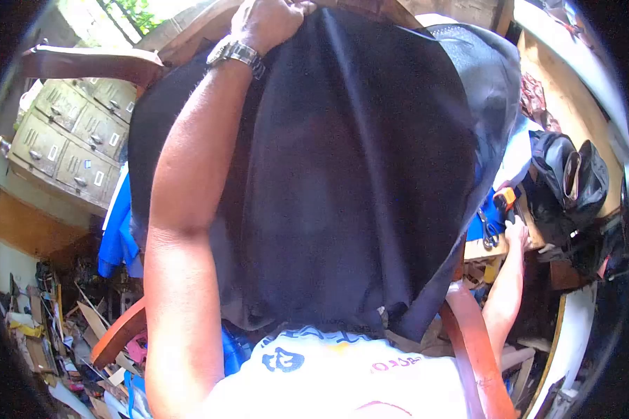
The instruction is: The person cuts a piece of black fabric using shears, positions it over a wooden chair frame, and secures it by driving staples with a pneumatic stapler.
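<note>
While hiding the workbench (493,248), dark cloth (342,174) before scissors (488,230).

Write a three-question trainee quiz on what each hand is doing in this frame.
1. True or false: the left hand grips the dark fabric at its top edge.
2. What is worn on the left wrist?
3. The right hand reaches towards: A) the drawer cabinet, B) the workbench with scissors, C) the floor.

Key: 1 true; 2 a metal wristwatch; 3 B.
</note>
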`<act>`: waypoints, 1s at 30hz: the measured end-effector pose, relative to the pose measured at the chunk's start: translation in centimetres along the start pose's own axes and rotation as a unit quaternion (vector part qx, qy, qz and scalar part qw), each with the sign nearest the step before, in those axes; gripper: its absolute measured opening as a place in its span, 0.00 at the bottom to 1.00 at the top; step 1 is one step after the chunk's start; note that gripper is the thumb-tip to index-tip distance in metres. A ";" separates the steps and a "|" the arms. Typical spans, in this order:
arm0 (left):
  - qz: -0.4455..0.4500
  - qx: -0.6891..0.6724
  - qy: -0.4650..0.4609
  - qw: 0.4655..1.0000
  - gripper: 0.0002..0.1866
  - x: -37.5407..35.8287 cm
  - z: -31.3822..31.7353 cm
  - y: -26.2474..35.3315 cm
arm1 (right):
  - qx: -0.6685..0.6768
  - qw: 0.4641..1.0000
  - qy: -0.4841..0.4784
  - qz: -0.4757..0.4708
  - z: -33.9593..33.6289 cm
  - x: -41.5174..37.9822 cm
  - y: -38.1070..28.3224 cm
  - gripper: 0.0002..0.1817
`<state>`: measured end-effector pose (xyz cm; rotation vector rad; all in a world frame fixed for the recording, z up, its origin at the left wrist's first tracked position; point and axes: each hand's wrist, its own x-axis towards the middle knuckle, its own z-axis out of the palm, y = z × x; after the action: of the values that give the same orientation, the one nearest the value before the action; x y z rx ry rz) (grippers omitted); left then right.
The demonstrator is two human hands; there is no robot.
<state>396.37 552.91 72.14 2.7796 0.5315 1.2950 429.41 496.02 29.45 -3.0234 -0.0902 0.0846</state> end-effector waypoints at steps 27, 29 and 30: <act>0.158 -0.022 0.125 0.979 0.09 -0.1 5.7 1.6 | 0.621 0.656 0.426 -0.056 -24.5 -56.6 1.9 0.27; 0.155 -0.003 0.099 0.983 0.10 -0.1 5.4 2.4 | 0.661 0.638 0.376 -0.126 -26.6 -55.8 -1.8 0.26; 0.162 -0.001 0.103 0.981 0.11 -0.1 5.4 2.6 | 0.685 0.625 0.334 -0.166 -28.0 -55.0 -4.1 0.25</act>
<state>401.07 551.08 68.95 2.8331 0.0791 1.6546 376.06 493.47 60.54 -1.2935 -0.3206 -0.6711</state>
